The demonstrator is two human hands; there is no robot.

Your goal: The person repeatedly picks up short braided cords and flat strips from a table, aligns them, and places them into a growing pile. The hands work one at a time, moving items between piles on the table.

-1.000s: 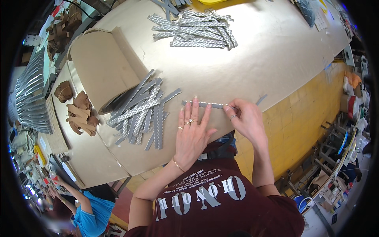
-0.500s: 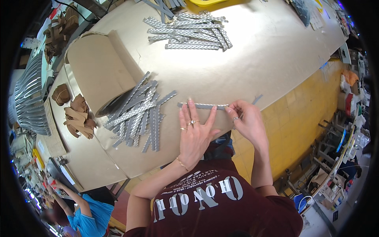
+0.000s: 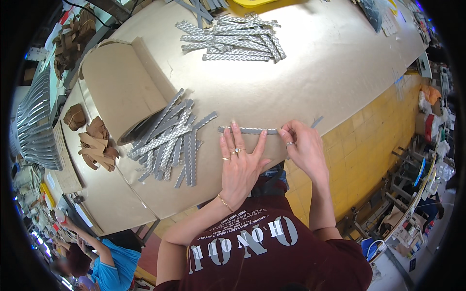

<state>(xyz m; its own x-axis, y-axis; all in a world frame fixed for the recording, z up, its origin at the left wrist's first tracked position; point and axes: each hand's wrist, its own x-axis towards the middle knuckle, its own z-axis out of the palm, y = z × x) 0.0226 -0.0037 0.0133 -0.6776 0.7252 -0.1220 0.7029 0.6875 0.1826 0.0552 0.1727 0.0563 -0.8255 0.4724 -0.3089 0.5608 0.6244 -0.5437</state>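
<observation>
A narrow grey strip with a whitish braided edge lies crosswise on the table near its front edge. My left hand rests flat with fingers spread, fingertips pressing along the strip. At the strip's right end my right hand is closed in a pinch, its thumb and fingertips hiding that end. To the left is a loose heap of grey and braided strips. Beyond the hands lies a stack of silvery braided strips. A small grey scrap is just past my right hand.
A large brown paper roll stands left of the heap, with brown cut pieces beside it. Paper covers the table. A yellow object shows at the far edge. A co-worker in blue is at lower left.
My right hand has shifted slightly at the strip's end, fingers curling a little more. My left hand stays put. The co-worker's arms have moved.
</observation>
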